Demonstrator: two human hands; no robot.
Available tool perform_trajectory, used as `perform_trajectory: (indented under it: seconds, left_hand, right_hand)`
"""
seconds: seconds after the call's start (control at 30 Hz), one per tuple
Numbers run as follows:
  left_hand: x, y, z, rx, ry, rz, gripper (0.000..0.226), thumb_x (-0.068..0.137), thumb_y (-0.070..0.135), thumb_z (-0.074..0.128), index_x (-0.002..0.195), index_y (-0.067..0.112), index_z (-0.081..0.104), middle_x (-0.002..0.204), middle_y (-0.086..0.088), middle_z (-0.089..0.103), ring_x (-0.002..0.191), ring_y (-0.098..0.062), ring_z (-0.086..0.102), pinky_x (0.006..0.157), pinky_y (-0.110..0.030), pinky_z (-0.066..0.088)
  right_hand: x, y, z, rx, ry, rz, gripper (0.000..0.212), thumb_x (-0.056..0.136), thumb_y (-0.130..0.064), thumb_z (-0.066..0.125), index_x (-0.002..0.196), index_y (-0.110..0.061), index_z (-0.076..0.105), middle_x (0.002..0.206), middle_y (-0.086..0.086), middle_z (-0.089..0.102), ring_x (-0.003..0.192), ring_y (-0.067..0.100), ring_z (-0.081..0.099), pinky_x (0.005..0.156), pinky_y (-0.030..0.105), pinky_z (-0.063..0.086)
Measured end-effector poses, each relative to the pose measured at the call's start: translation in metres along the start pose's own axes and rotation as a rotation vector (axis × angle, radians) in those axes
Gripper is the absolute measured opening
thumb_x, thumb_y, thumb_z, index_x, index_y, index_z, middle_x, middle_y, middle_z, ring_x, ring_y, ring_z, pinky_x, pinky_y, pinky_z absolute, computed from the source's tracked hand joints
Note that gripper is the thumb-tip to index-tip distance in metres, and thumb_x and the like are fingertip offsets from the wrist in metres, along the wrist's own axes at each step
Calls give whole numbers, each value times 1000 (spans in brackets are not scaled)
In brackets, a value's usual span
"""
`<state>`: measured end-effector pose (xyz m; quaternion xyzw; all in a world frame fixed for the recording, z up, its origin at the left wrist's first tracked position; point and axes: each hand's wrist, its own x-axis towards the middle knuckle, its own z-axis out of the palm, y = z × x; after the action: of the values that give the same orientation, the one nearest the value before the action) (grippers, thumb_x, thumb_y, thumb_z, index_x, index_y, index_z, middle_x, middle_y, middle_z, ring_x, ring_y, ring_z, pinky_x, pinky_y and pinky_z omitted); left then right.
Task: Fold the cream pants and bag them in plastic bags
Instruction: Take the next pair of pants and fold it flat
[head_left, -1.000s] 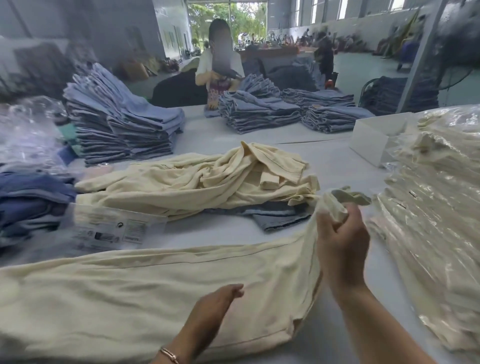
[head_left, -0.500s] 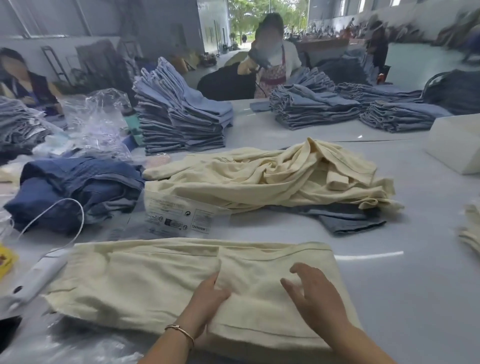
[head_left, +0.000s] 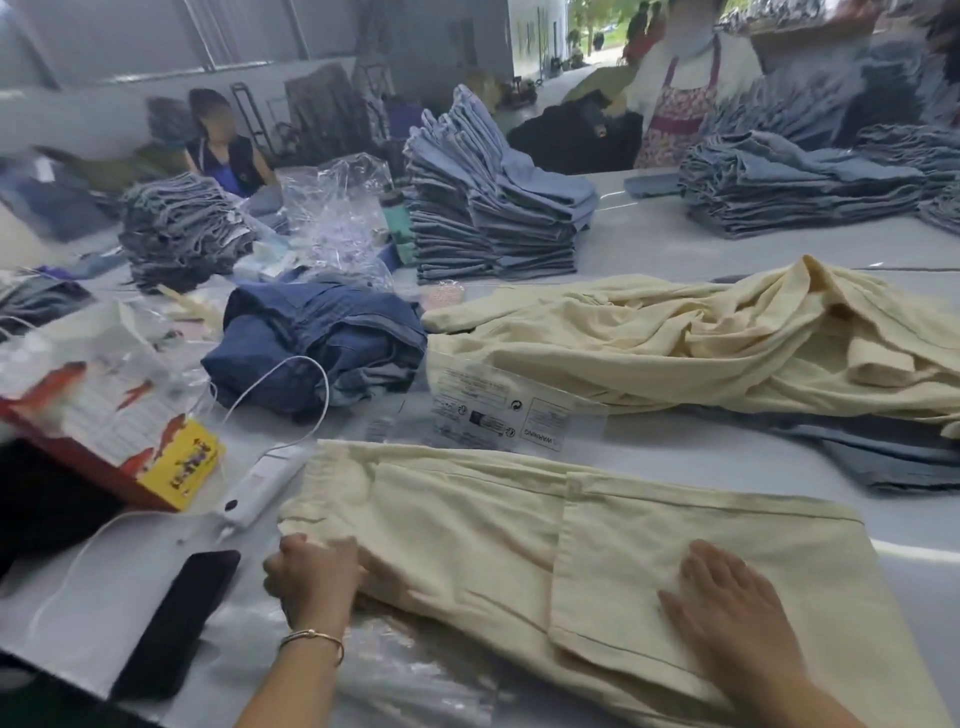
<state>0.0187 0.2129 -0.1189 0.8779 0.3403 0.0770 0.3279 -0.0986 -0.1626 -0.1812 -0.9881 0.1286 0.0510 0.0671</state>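
1. Folded cream cloth pants: matt woven cotton, faintly ribbed.
2. Clear plastic bag with printed warning panel: glossy, beyond the pants.
3. Pale grey worktop: smooth, slight sheen.
4. Black phone: glossy, left of the pants.

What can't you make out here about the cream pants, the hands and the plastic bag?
Head view only:
- Folded cream pants: the near right corner is cut off by the bottom edge.
- Left hand: fingers are tucked into the waistband, so their grip is hidden by cloth and motion blur.
- Plastic bag: its label print is too small to read beyond WARNING.
- Right hand: lies flat, fully visible.
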Motion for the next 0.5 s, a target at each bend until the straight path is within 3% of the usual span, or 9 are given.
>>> perform_trajectory:
  seconds: [0.1, 0.17, 0.3, 0.37, 0.43, 0.5]
  left_hand:
    - [34, -8, -6, -159, -59, -249, 81, 77, 30, 77, 132, -7, 32, 135, -34, 32, 115, -51, 44, 97, -51, 43]
    - [50, -12, -6, -290, -65, -370, 90, 74, 30, 81, 135, -6, 26, 137, -32, 31, 116, -49, 46, 95, -50, 45]
    - [71, -19, 1, -558, -143, -578, 102, 68, 20, 86, 142, -5, 20, 143, -25, 35, 125, -40, 46, 100, -48, 45]
    - [78, -21, 6, -719, -234, -600, 81, 74, 13, 80, 139, -5, 35, 139, -22, 44, 122, -37, 51, 101, -49, 45]
    - [76, -14, 4, -963, -422, -629, 46, 86, 14, 64, 129, 2, 52, 121, -16, 60, 112, -32, 59, 98, -46, 47]
    - [61, 3, -8, -1130, -536, -590, 22, 87, 16, 54, 104, 7, 65, 94, -13, 68, 86, -31, 67, 79, -43, 54]
  right_hand:
    - [4, -17, 8, 4, -25, -31, 73, 84, -71, 2, 150, -40, -2, 159, -15, -12, 147, 7, -6, 116, 33, -5]
    - [6, -20, 8, -15, -27, -37, 83, 69, -70, -14, 148, -46, -7, 158, -18, -13, 147, 6, -6, 116, 33, -6]
    - [6, -21, 6, -6, -25, -14, 70, 82, -71, 6, 148, -47, 0, 158, -18, -8, 147, 5, -3, 115, 32, -6]
    - [6, -22, 5, 4, -36, -32, 65, 90, -68, 19, 149, -46, 3, 159, -18, -7, 147, 5, -3, 116, 32, -5]
    - [6, -20, 6, 27, -39, -53, 63, 92, -65, 24, 149, -44, 7, 159, -17, -5, 147, 6, -2, 117, 33, -4]
    - [6, -15, 5, 63, -49, -86, 62, 93, -63, 26, 150, -43, 10, 160, -16, -3, 147, 6, -2, 117, 33, -3]
